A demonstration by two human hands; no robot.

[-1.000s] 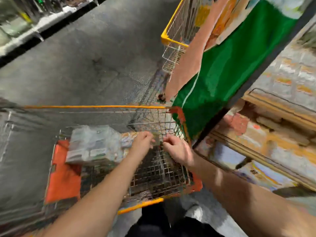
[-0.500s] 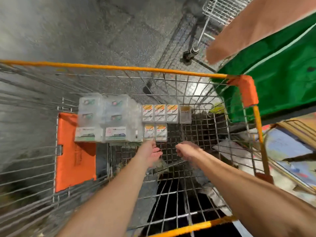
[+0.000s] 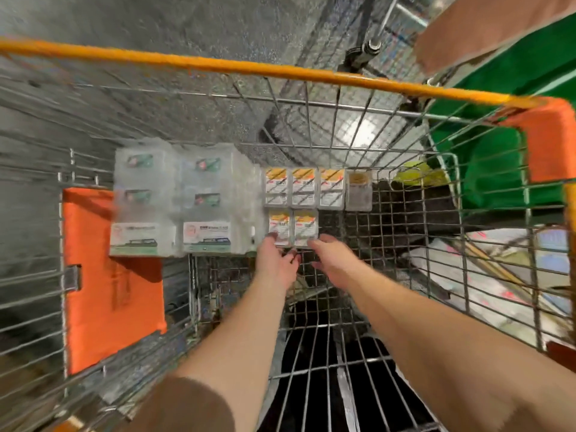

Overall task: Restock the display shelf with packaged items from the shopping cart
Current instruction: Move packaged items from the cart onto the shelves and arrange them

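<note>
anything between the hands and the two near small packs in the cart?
Nothing visible. The left hand and right hand are both inside the cart, fingertips at the near edge of the two small packs. Whether they touch is unclear. The large clear packs sit left, out of the path.

Shiny wire-metal cart (image 3: 343,126), glossy clear-plastic-wrapped packs (image 3: 174,198), matt orange plastic flap (image 3: 109,291)
</note>
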